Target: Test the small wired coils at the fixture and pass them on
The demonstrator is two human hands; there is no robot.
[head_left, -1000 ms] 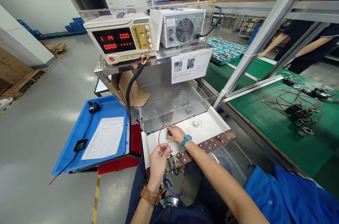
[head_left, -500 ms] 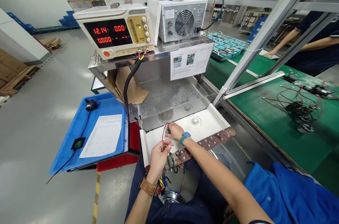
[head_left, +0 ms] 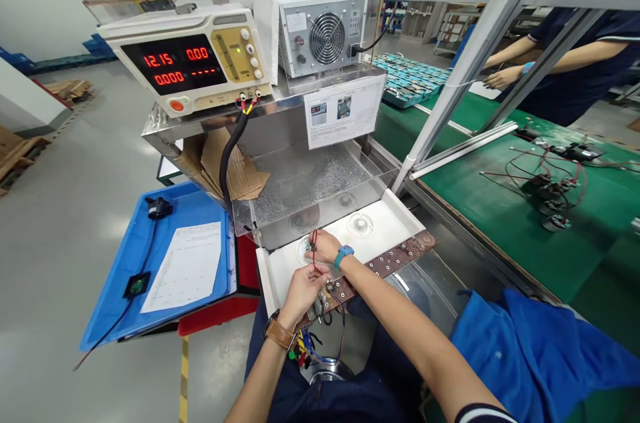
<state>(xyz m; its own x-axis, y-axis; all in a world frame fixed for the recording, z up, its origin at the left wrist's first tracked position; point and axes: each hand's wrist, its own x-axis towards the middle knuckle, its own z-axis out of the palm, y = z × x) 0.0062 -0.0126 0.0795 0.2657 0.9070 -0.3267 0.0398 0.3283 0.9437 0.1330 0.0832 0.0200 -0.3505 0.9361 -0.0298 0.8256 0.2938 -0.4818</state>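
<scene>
Over the white tray [head_left: 385, 223], my right hand [head_left: 324, 247] is closed on a small green circuit board [head_left: 309, 246]. A red wire [head_left: 315, 256] loops from the board down toward my left hand. My left hand [head_left: 306, 286], below and to the left of the right one, pinches the red wire between thumb and fingers. Just beside it, along the tray's front edge, runs a brown strip [head_left: 395, 257] with rows of metal eyelets. Dark clips and cables [head_left: 323, 309] hang from the strip's left end. The fingertips of both hands are partly hidden.
A power supply [head_left: 185, 66] with red digits stands on a metal shelf beside a grey fan unit [head_left: 325, 36]. At left, a blue tray [head_left: 113, 283] holds a paper sheet and a cabled part. Wired motors [head_left: 550, 199] lie on the green table. A co-worker [head_left: 575, 69] stands behind.
The view has shifted a little, so the scene sits further left. Both hands keep their holds on the board and wire. The display went from 12.14 to 12.15.
</scene>
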